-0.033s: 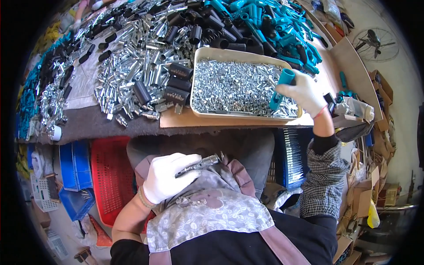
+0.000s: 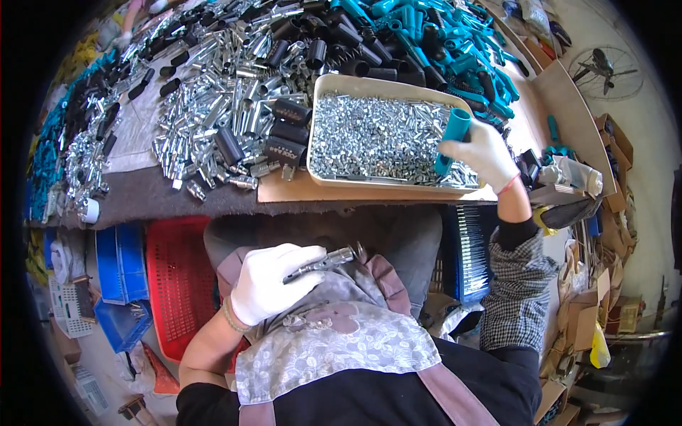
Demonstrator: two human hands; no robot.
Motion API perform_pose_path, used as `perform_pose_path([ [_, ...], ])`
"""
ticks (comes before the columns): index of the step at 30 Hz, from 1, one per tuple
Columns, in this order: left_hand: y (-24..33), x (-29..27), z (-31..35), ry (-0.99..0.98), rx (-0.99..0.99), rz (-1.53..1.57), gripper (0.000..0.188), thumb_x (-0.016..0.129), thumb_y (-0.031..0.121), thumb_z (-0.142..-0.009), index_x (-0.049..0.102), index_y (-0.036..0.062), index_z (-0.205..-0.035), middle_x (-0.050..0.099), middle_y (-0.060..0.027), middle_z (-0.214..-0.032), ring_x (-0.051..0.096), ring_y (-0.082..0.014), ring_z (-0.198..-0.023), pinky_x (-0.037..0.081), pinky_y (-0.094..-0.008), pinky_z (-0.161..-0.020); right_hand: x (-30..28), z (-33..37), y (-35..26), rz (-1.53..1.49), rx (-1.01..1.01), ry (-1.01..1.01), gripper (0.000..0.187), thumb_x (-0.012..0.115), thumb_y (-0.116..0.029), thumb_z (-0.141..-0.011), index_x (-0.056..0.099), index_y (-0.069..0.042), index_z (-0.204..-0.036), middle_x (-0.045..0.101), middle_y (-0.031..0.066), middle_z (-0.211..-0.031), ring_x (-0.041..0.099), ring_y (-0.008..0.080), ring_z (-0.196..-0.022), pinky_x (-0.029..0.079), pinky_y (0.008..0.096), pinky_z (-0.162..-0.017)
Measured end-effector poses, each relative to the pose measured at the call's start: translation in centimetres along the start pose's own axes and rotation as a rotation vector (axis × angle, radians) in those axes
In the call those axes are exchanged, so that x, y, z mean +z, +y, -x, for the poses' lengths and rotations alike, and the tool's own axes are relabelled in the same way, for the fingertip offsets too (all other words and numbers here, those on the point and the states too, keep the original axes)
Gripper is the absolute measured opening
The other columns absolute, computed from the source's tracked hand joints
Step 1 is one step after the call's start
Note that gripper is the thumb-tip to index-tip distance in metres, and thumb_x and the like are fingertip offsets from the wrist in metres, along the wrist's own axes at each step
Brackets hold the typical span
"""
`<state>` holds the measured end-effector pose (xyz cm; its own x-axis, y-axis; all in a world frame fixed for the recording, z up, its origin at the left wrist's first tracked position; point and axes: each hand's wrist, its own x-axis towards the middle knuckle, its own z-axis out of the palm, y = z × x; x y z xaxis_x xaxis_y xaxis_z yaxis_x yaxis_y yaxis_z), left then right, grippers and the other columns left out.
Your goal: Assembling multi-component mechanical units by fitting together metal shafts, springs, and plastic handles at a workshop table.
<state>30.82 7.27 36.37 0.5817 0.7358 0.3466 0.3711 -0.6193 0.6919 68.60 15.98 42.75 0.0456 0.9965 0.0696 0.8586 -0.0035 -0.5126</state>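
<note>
My left hand (image 2: 268, 285), in a white glove, is closed around a slim silver metal part (image 2: 334, 260) with a ridged, cylindrical end, held low over my apron (image 2: 334, 348). A thin piece sticks out beyond its far end. My right hand (image 2: 490, 157), also gloved, grips a teal plastic handle-like part (image 2: 457, 126) with a hollow round top. This hand is over the right end of a cream tray (image 2: 398, 186) full of small metal pieces (image 2: 376, 135). My palm and fingers hide some of the teal part.
Heaped on the bench lie metal parts (image 2: 206, 113), black sleeves (image 2: 291, 111) and teal handles (image 2: 465, 57). Below its edge stand a red basket (image 2: 181, 284), blue bins (image 2: 122, 266) and a blue crate (image 2: 470, 255). A fan (image 2: 602, 69) is at the far right; another person's hand (image 2: 124, 37) is far left.
My right hand and the teal part have shifted slightly left. My left hand, still closed on the metal part, has barely moved.
</note>
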Motion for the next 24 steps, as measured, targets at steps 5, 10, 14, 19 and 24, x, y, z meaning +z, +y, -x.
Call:
perform_pose_path([
  [5,0.2,-0.1,0.5,0.035,-0.038,0.011,0.034,0.079,0.012,-0.076,0.071,0.0023,-0.107,0.071,-0.0142,-0.088,0.070,-0.0301,-0.073,0.056,-0.0348,-0.065,4.2,4.0,-0.3,-0.346,-0.167,0.193,0.035,0.069,-0.021,-0.084,0.062,-0.001,-0.112,0.065,0.0139,-0.085,0.064,0.0220,-0.077,0.051,0.0351,-0.076],
  [10,-0.3,-0.1,0.7,0.103,-0.059,-0.022,0.032,0.080,0.012,-0.076,0.070,0.0030,-0.105,0.068,-0.0127,-0.082,0.067,-0.0269,-0.066,0.053,-0.0337,-0.059,3.3,8.9,-4.3,-0.341,-0.227,-0.450,0.058,0.061,-0.043,-0.096,0.053,-0.003,-0.138,0.070,0.0185,-0.102,0.071,0.0300,-0.090,0.054,0.0368,-0.080],
  [14,-0.7,0.0,0.4,0.058,0.026,-0.001,0.033,0.081,0.013,-0.076,0.070,0.0043,-0.106,0.068,-0.0113,-0.082,0.068,-0.0265,-0.067,0.053,-0.0338,-0.060,5.3,9.4,-4.6,-0.320,-0.348,-0.621,0.064,0.069,-0.051,-0.083,0.059,-0.005,-0.127,0.070,0.0190,-0.105,0.069,0.0366,-0.098,0.054,0.0401,-0.084],
  [19,-1.0,-0.5,0.6,-0.071,0.105,-0.019,0.031,0.079,0.015,-0.077,0.071,0.0048,-0.105,0.068,-0.0112,-0.083,0.068,-0.0273,-0.069,0.053,-0.0349,-0.062,5.5,7.6,-4.9,-0.309,-0.362,-0.729,0.054,0.080,-0.042,-0.075,0.071,-0.004,-0.112,0.073,0.0148,-0.101,0.071,0.0301,-0.092,0.054,0.0362,-0.084],
  [24,-1.2,-0.6,1.2,-0.048,0.112,-0.003,0.034,0.082,0.015,-0.072,0.071,0.0042,-0.101,0.069,-0.0122,-0.082,0.068,-0.0292,-0.068,0.052,-0.0353,-0.059,6.4,7.3,-4.4,-0.396,-0.316,-0.753,0.053,0.082,-0.038,-0.076,0.072,-0.005,-0.116,0.074,0.0154,-0.102,0.072,0.0263,-0.093,0.054,0.0333,-0.087],
])
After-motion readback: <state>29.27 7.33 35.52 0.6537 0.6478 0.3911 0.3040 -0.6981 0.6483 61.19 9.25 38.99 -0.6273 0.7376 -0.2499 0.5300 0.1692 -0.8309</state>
